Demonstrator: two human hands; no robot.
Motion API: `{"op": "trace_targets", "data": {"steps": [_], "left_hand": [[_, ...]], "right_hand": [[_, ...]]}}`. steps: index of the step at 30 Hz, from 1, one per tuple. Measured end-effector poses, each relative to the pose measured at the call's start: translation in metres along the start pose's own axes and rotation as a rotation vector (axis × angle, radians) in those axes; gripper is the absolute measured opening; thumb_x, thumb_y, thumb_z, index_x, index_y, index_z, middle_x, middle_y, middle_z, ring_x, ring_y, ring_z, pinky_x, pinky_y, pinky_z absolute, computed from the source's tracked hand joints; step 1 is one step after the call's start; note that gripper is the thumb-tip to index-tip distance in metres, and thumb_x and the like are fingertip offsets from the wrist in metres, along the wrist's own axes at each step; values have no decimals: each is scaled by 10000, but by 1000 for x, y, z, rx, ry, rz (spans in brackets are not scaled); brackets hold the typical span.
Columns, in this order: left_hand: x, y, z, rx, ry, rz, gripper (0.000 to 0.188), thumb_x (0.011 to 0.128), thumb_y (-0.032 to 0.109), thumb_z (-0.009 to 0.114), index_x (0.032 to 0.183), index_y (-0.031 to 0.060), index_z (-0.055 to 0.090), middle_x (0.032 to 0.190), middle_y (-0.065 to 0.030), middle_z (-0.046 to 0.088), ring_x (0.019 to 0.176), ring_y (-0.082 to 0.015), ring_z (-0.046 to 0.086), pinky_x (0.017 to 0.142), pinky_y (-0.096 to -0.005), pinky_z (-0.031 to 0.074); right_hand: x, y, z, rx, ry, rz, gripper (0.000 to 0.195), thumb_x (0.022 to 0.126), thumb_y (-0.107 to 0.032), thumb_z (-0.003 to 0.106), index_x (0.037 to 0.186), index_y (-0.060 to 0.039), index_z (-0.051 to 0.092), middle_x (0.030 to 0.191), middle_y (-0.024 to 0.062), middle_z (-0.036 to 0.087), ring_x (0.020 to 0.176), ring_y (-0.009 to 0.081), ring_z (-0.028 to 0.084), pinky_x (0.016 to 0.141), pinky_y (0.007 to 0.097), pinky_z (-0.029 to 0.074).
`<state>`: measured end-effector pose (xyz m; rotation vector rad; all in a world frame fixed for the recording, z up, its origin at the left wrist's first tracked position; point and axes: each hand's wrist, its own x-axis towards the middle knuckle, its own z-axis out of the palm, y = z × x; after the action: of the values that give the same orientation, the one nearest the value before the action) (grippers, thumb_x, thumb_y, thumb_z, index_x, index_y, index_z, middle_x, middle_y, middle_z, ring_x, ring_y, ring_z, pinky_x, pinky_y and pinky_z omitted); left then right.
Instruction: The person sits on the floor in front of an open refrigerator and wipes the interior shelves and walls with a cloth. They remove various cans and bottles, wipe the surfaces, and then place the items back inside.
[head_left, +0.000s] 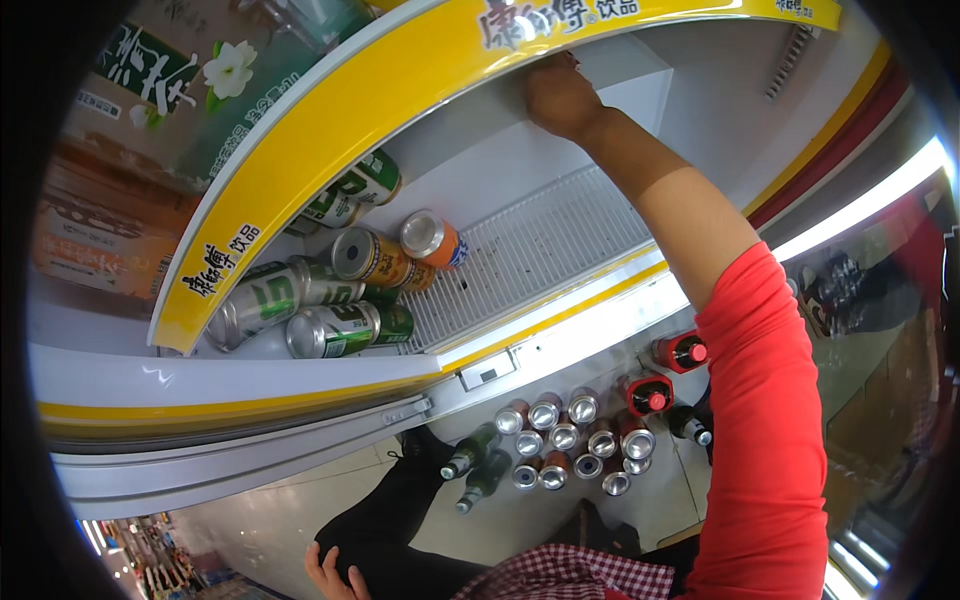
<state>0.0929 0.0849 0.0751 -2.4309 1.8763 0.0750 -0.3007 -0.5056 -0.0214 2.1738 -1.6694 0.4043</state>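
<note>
My right hand (562, 97) reaches up into a white beverage cooler, under a curved yellow shelf front (420, 67) that bears writing. Its fingertips are mostly hidden there, so what they touch or hold cannot be made out. Below the hand, a white wire shelf (540, 217) has dark specks on it. Several green-and-silver cans (337, 330) lie on their sides at its left end. Beside them are yellow-orange cans (375, 255) and an orange can with blue print (431, 238). My left hand (330, 574) rests on my bent knee with fingers apart, holding nothing.
Several drink cans (564, 435) stand on the tiled floor before the cooler. Dark bottles with red caps (649, 394) and green glass bottles (472, 454) stand beside them. A metal rail (240, 442) crosses at lower left. Large drink bottles (112, 217) fill the upper left.
</note>
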Motion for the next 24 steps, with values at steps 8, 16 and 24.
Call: {"op": "trace_targets", "data": {"steps": [8, 16, 24], "left_hand": [[0, -2, 3, 42, 30, 38, 417, 886, 200, 579, 1266, 39, 523, 1337, -271, 427, 1212, -452, 411, 1035, -516, 319], [6, 0, 2, 16, 7, 2, 405, 887, 197, 568, 1261, 44, 530, 1332, -265, 425, 1215, -449, 406, 1037, -509, 316], [7, -3, 2, 4, 43, 34, 398, 894, 222, 571, 1250, 46, 543, 1313, -272, 458, 1180, -450, 455, 1001, -502, 367]], "right_hand": [[-15, -16, -19, 225, 19, 64, 333, 879, -187, 463, 1180, -119, 588, 1235, 116, 577, 1200, 289, 475, 987, 415, 378], [17, -37, 23, 309, 131, -3, 528, 880, -206, 442, 1344, 40, 386, 1316, 218, 469, 1234, 389, 431, 1042, 520, 301], [21, -62, 5, 75, 58, 86, 489, 885, -224, 464, 1327, -15, 462, 1244, 183, 529, 1198, 332, 461, 975, 508, 350]]}}
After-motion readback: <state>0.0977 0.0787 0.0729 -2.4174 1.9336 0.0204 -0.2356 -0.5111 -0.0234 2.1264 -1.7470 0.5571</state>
